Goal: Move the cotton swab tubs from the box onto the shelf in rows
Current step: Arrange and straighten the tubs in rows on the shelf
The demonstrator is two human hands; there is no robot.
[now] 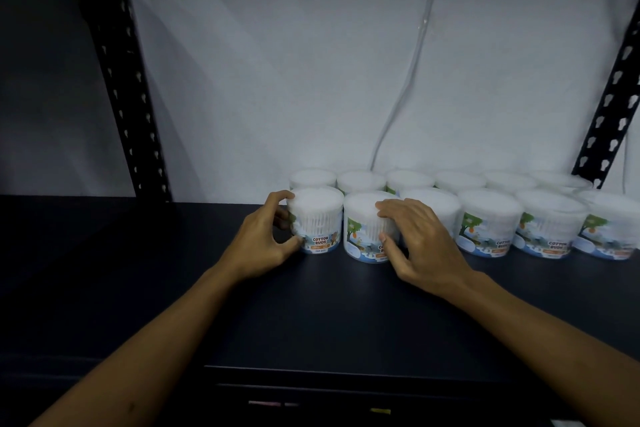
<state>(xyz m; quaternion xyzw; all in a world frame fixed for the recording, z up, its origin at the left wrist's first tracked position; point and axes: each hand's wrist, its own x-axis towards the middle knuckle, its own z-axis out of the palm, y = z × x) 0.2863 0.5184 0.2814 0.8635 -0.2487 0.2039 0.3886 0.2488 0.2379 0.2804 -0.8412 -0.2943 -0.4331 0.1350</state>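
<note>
1. Two tubs stood on the shelf (pixel 311 305): left hand (pixel 266 239) gripped the end tub (pixel 317 222), right hand (pixel 415 239) gripped its neighbour (pixel 363 229).
2. Likely light, rigid, slick plastic; best grasped round the sides.

- One view only, worn on the head; it looks forward and slightly down onto a dark shelf (pixel 311 305)
- It sits near; both forearms reach in from the bottom edge toward mid-frame
- Wide angle; the uprights (pixel 133 87) lean outward at the sides; a white wall (pixel 311 62) fills the upper half
</note>
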